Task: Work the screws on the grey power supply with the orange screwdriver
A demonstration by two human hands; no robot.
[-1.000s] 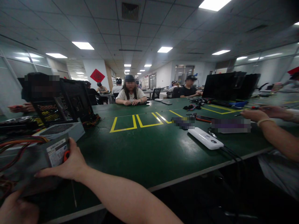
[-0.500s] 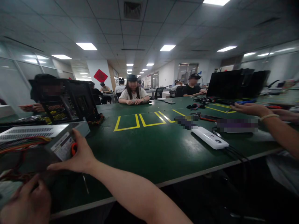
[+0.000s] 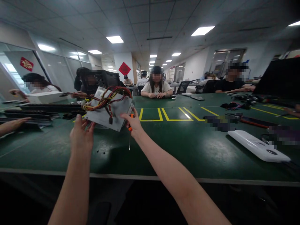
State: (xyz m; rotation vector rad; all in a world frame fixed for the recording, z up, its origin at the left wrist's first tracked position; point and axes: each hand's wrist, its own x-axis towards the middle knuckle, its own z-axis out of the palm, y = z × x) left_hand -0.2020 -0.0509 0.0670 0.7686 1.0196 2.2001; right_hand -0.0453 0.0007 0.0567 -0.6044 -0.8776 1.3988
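Observation:
A grey metal computer power supply (image 3: 99, 116) is raised tilted above the green table, with a bundle of red, yellow and black cables (image 3: 112, 93) looped over its top. My right hand (image 3: 134, 125) grips its right side, thumb on the near face. The same hand keeps a screwdriver (image 3: 130, 128) with an orange handle against the palm, its shaft pointing down. At the lower left corner, my left hand (image 3: 82, 136) holds the casing with fingers partly behind it. Small dark bits, perhaps screws (image 3: 100, 152), lie on the table below.
Yellow tape outlines (image 3: 150, 120) mark the green table (image 3: 164, 150). A white power bank-like device (image 3: 257, 145) with cables is at right. Dark metal parts (image 3: 35, 115) and another person's hand (image 3: 14, 125) are at left. Across the table sits a person (image 3: 156, 86).
The power supply has come up and to the right, from the left side to in front of me, in both hands. My view has turned left.

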